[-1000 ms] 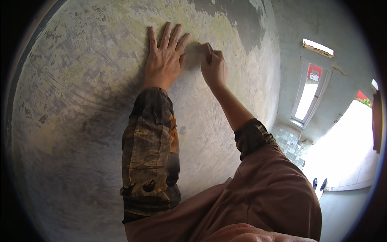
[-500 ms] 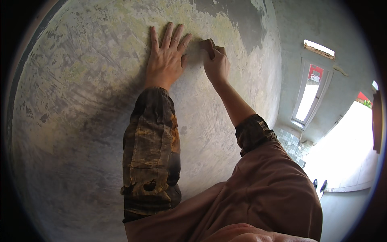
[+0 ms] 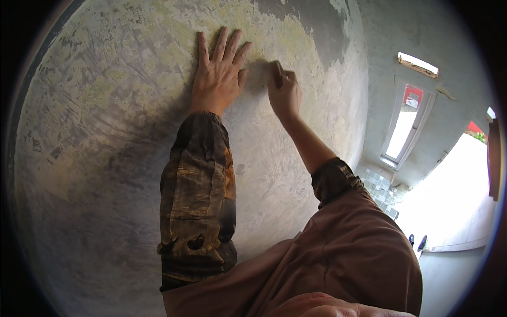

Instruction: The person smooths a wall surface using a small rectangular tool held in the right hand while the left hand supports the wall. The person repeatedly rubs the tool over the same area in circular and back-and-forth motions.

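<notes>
Fingers spread, my left hand [image 3: 217,82] lies flat against the patchy grey, white and yellowish wall [image 3: 105,142]. To its right, my right hand [image 3: 286,98] is closed round a brown folded piece of sandpaper [image 3: 275,73], held against the wall a little lower than my left fingertips. The right hand and sandpaper are somewhat blurred, and the sandpaper's lower part is hidden by the fingers. A dark shadow falls on the wall between the two hands.
A darker grey bare patch [image 3: 322,31] marks the wall's upper right. Beyond the corner are a narrow window [image 3: 404,127], a small vent opening [image 3: 418,63], a bright doorway [image 3: 454,195], grey-blue tiles [image 3: 379,189] and a pair of dark shoes [image 3: 422,243].
My right hand has moved slightly down the wall with the sandpaper, which has tilted more upright. The left hand stays flat in nearly the same place.
</notes>
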`<action>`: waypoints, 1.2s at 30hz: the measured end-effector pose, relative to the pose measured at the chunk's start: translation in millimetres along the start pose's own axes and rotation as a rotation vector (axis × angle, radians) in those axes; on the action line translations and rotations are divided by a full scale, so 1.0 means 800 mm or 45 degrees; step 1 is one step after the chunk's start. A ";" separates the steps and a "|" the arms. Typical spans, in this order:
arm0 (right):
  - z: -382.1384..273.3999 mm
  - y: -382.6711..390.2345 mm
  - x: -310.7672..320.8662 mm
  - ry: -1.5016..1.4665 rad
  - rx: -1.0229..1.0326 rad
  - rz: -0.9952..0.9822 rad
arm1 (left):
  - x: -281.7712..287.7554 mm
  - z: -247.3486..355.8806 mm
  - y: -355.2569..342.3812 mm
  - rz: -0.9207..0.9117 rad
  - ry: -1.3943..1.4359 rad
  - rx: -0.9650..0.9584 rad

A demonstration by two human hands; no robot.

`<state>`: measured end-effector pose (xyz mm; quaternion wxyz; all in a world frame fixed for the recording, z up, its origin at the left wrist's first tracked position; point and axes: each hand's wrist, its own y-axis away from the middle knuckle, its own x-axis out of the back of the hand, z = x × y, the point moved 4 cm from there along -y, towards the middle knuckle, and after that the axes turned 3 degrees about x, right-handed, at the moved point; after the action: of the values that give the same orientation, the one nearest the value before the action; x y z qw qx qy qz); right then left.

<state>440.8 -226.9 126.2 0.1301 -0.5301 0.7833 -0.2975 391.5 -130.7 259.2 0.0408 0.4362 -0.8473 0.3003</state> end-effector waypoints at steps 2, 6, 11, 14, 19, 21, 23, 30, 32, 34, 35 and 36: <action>0.001 0.026 0.001 -0.021 0.029 -0.032 | 0.000 0.000 0.000 -0.006 0.002 0.002; 0.006 0.029 0.001 -0.029 0.031 -0.045 | 0.000 0.001 -0.001 -0.005 -0.021 0.001; 0.005 -0.010 -0.001 0.040 -0.042 0.029 | -0.002 0.001 -0.002 -0.005 0.005 -0.001; 0.002 0.023 0.002 0.033 -0.012 -0.045 | 0.001 0.001 0.000 0.008 -0.017 0.002; 0.007 0.051 0.006 0.022 0.014 -0.148 | 0.001 0.002 -0.001 0.012 0.004 0.005; 0.009 0.019 0.005 0.011 -0.024 0.004 | 0.001 0.002 -0.001 0.020 0.018 -0.001; 0.007 0.000 0.009 -0.152 0.006 0.173 | 0.000 0.002 -0.001 0.019 0.020 0.002; 0.013 0.048 0.003 0.017 -0.079 -0.210 | 0.001 0.001 -0.001 0.011 0.010 0.001; 0.011 0.043 0.008 0.000 0.041 -0.044 | 0.001 0.001 -0.001 0.009 0.017 -0.002; 0.009 0.021 0.007 -0.002 0.107 0.074 | 0.002 0.001 -0.001 0.019 0.017 0.002; 0.012 0.012 0.003 0.025 0.017 0.037 | 0.002 0.001 0.000 0.025 0.017 0.007; 0.012 0.009 0.003 0.032 0.004 0.058 | 0.002 0.001 0.000 0.027 0.022 0.005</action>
<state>439.2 -229.8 114.6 0.1279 -0.5080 0.7963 -0.3025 390.8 -132.4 259.4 0.0443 0.4247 -0.8508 0.3062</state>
